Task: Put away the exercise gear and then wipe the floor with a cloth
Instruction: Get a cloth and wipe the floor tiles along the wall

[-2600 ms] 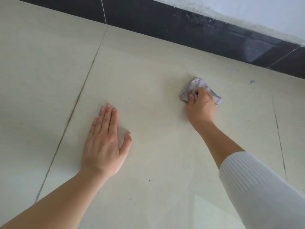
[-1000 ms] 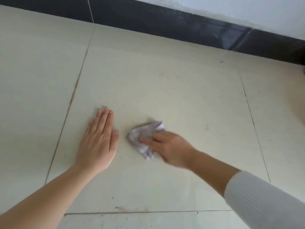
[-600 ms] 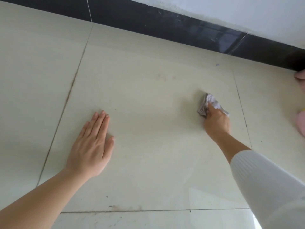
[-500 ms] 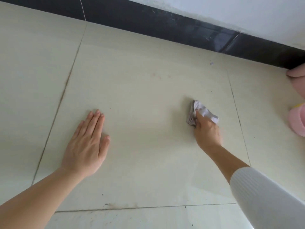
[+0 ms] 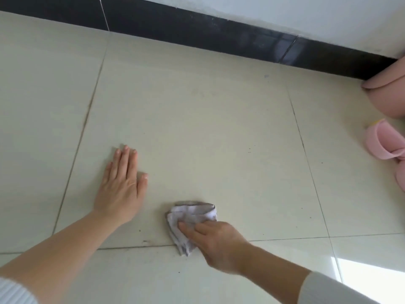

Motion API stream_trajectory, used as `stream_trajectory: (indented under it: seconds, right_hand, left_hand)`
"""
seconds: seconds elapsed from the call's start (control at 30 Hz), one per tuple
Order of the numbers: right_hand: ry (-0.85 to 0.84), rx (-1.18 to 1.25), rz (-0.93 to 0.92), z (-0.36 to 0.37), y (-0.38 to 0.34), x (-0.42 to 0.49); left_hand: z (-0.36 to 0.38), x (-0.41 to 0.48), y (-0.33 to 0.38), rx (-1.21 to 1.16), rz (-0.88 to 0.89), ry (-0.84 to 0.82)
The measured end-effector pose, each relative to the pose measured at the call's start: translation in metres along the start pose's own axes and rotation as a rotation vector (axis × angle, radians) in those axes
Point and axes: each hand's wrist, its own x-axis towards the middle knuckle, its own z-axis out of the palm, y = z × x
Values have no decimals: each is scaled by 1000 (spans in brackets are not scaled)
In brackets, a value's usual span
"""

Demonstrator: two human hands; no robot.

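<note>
Cloth (image 5: 191,214) in right hand (image 5: 220,244)

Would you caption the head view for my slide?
Right hand holds a crumpled cloth against the tiled floor; left hand rests flat.

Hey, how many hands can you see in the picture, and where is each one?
2. The left hand lies flat on the cream floor tile, beside the crumpled white cloth but apart from it; the right hand grips that cloth at the tile's near seam.
</note>
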Motion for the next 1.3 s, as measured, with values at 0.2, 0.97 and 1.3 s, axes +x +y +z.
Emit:
stream_trajectory:
  seconds: [0.2,0.97,1.3]
  right_hand:
    - [169,-89,785,-47,107,35]
    - [-174,-9,-35,-10,-20,105]
    - [-85,82,548,-15,-45,182]
  left_hand:
    - [-9,-46,-33,22,50,-85]
    - [-32,-65,-59,-43,29,-125]
    - [-55,-77,-97,-360,-206,-213]
